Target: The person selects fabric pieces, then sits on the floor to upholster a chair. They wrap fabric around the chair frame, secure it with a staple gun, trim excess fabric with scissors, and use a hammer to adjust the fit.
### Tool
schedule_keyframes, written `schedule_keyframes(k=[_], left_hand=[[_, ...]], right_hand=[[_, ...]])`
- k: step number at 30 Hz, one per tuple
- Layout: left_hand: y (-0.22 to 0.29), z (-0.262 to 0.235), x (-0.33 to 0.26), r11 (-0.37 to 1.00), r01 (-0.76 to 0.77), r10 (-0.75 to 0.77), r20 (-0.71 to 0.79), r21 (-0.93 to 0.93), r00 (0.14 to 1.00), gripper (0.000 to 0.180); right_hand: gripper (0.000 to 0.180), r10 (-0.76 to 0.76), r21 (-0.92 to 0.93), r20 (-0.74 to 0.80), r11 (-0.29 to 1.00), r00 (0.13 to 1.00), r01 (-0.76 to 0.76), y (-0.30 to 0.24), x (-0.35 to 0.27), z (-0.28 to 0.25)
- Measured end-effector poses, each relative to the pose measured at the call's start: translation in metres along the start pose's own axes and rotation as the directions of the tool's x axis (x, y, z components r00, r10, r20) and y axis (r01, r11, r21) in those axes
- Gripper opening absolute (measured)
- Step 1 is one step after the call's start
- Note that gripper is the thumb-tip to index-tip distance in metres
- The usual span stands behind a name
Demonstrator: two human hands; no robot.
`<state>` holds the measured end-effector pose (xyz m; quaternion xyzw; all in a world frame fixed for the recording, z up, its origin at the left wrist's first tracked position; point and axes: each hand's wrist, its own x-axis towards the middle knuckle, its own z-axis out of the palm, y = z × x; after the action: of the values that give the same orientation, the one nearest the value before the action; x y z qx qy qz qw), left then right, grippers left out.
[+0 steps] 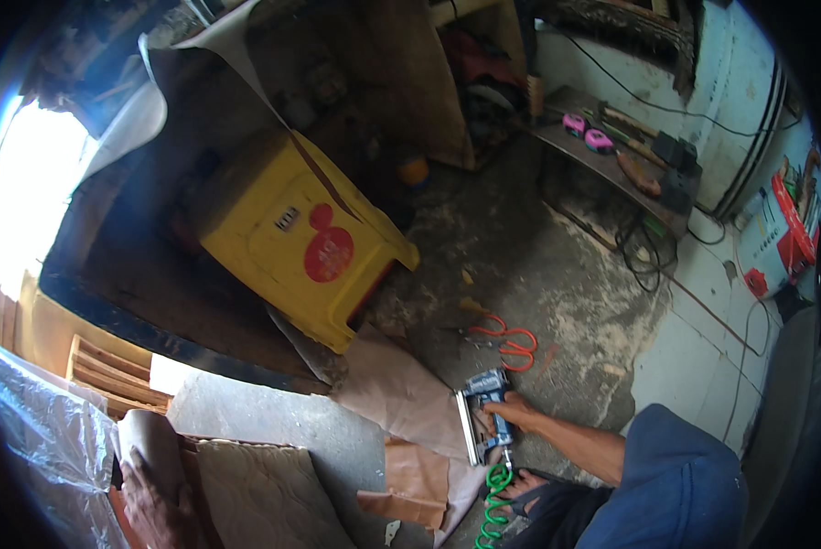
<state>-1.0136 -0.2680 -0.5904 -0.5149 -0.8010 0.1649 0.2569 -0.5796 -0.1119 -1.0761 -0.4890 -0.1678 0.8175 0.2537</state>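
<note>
At the lower left, my left hand (pixel 154 508) is closed over a narrow padded piece covered in grey-brown upholstery fabric (pixel 150 430). Right beside it is a cream quilted panel (pixel 259 485). Near the middle of the lower area, my right hand (pixel 513 412) grips a blue pneumatic staple gun (pixel 491 403), its long silver magazine facing left, away from the padded piece. A green coiled air hose (pixel 494 508) hangs from its handle. Beneath the gun, brownish fabric (pixel 392 384) lies on the floor, along with a tan offcut (pixel 417 480).
Orange-handled scissors (pixel 511 346) lie beyond the gun. A yellow plastic stool (pixel 282 220) stands inside a dark frame (pixel 200 352). Pink tape measures (pixel 598 140) and hammers rest on a low bench (pixel 566 110). A white-and-red bucket (pixel 781 238) stands at right; plastic sheeting (pixel 40 439) hangs at left.
</note>
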Motion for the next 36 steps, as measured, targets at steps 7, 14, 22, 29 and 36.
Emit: schedule_keyframes(k=[7,14,22,29,36], left_hand=[[0.000,0.013,0.039,0.951,0.055,-0.025,0.101,-0.304,0.995,0.074],[-0.013,0.037,0.079,0.822,0.110,-0.026,0.157,-0.559,0.987,0.082],[-0.026,0.023,0.089,0.700,0.194,-0.063,0.211,-0.688,0.975,0.092],[-0.028,0.002,0.069,0.809,0.383,-0.236,0.350,-0.446,0.906,0.088],[-0.019,-0.010,0.076,0.784,0.468,-0.310,0.397,-0.407,0.864,0.082]], right_hand=[[0.029,-0.253,-0.541,-0.117,0.827,0.960,0.152,-0.011,0.014,0.002],[0.046,-0.124,-0.893,0.151,0.410,0.981,0.189,-0.103,-0.069,0.023],[0.041,-0.982,-0.974,0.079,-0.040,0.169,0.223,-0.414,-0.121,-0.075],[0.041,-0.827,-0.958,-0.287,0.234,0.484,-0.169,-0.371,-0.006,-0.210],[0.042,-0.748,-0.927,-0.363,0.229,0.555,-0.297,-0.342,0.000,-0.261]])
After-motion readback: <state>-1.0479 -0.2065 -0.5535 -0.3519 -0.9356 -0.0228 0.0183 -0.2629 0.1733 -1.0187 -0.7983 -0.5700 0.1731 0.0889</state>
